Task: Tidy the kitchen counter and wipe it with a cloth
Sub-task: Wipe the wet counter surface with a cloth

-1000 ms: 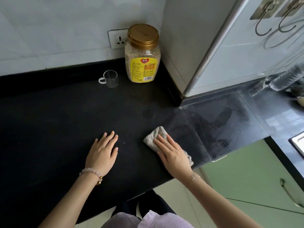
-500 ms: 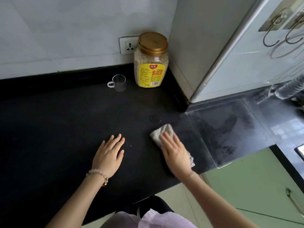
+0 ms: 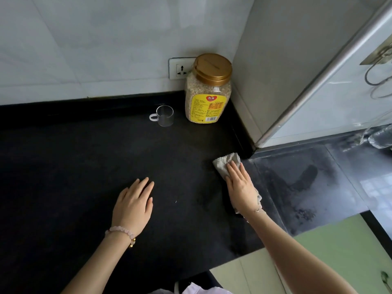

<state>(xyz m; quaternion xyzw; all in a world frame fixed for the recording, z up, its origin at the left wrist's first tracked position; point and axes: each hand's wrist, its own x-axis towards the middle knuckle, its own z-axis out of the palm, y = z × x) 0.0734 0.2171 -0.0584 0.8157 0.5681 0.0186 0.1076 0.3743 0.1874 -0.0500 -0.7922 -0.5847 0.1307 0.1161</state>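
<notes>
My right hand [image 3: 240, 186] presses flat on a pale grey cloth [image 3: 226, 162] on the black counter [image 3: 74, 170], close to the wall corner. The cloth shows ahead of my fingers and under my wrist. My left hand [image 3: 133, 205] rests palm down on the counter, fingers together, holding nothing. A clear glass cup [image 3: 164, 116] with a white handle stands near the back wall. Beside it on the right stands a tall grain jar [image 3: 209, 90] with a gold lid and yellow label.
A wall socket [image 3: 180, 68] sits behind the jar. A protruding wall corner with a metal strip [image 3: 318, 79] bounds the counter on the right. Beyond it the counter [image 3: 307, 179] carries smeared wet marks. Green cabinet fronts [image 3: 343, 247] lie below; a plastic bottle [image 3: 381, 137] lies far right.
My right hand has pushed the cloth forward and to the right, toward the wall corner. My left hand has stayed flat in place. The view has tilted slightly.
</notes>
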